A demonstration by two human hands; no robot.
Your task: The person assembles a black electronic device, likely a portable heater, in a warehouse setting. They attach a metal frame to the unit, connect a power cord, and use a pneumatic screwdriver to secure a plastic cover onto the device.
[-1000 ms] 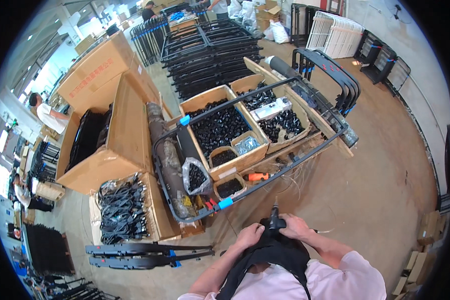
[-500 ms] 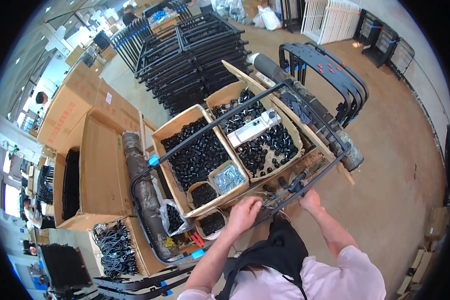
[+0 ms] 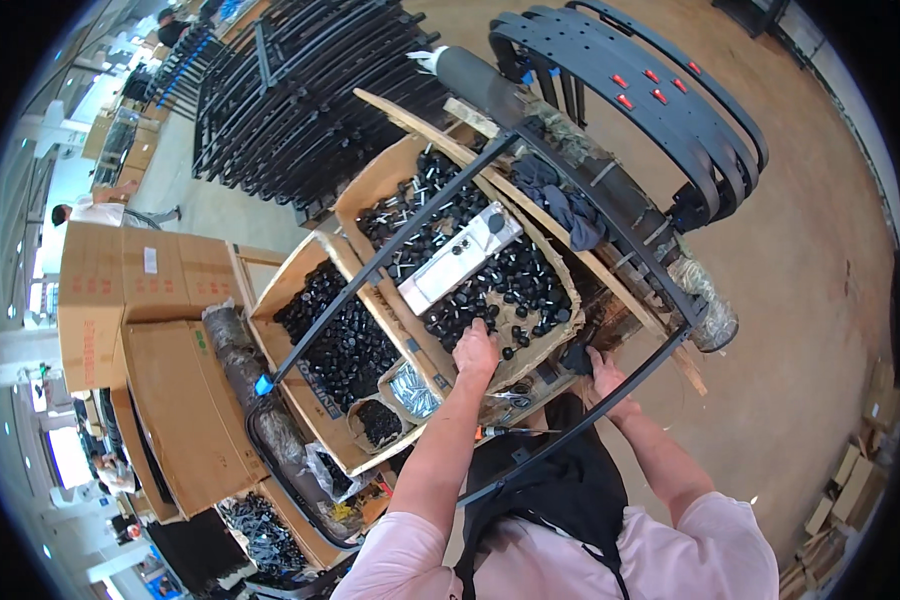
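Observation:
My left hand [image 3: 477, 352] reaches into the near side of the right cardboard box [image 3: 568, 290], its fingers bunched against black screw-in feet [image 3: 448, 322] with metal studs. Whatever its fingertips pinch is hidden. My right hand [image 3: 607, 382] is closed on a dark, handle-like black object [image 3: 576, 357] beside the box's near right corner; its kind is unclear. A black tubular metal frame [image 3: 420, 218] lies across the boxes, its near bar passing over my right wrist area. A white-silver block [image 3: 460, 258] rests on the feet in the right box.
The left box [image 3: 270, 310] holds more black feet, a small box of silver screws [image 3: 412, 390] and a box of small black parts [image 3: 378, 424]. Wrapped rollers [image 3: 705, 305] flank the bench. Stacked black frames [image 3: 300, 100] stand beyond; curved black frames [image 3: 640, 90] stand at the far right.
My left hand has moved from the bench's near edge forward into the right box. My right hand stays near the black object. The view has shifted closer over the boxes.

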